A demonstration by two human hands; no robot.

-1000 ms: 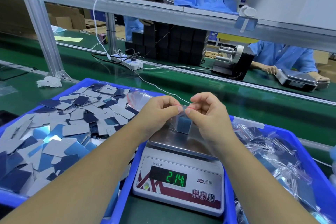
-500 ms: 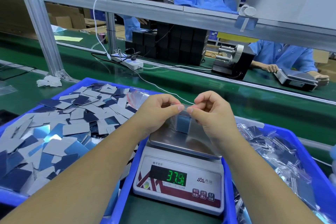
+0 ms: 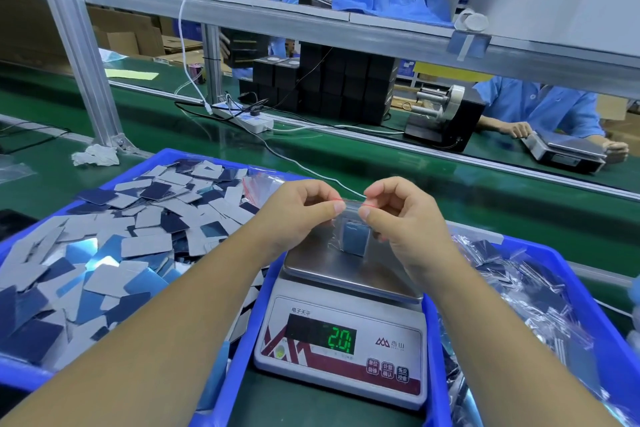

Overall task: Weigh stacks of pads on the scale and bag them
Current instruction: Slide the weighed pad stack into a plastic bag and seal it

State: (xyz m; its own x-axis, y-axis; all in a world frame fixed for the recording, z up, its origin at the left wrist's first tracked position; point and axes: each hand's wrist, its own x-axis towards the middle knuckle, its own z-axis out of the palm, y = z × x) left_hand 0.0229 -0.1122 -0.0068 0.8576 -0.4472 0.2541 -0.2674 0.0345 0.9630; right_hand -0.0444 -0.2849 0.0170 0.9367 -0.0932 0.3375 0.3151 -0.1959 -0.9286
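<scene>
A small clear zip bag [image 3: 351,218] with a red seal line hangs over the steel pan of the scale [image 3: 349,291]. Inside it is a blue-grey stack of pads [image 3: 354,240]. My left hand [image 3: 298,215] pinches the bag's top edge at the left, and my right hand [image 3: 401,218] pinches it at the right. The bag's bottom is at or just above the pan. The scale's green display [image 3: 341,339] reads about 2.0.
A blue bin [image 3: 20,374] at left holds several loose grey and blue pads [image 3: 114,250], with empty zip bags [image 3: 258,184] at its far side. A blue bin [image 3: 609,333] at right holds filled bags. Beyond run the green conveyor [image 3: 346,156], a power strip and seated workers.
My hands have spread slightly along the bag's top edge and lifted a little. The scale reading went from 21.4 to 37.9 and now about 2.0.
</scene>
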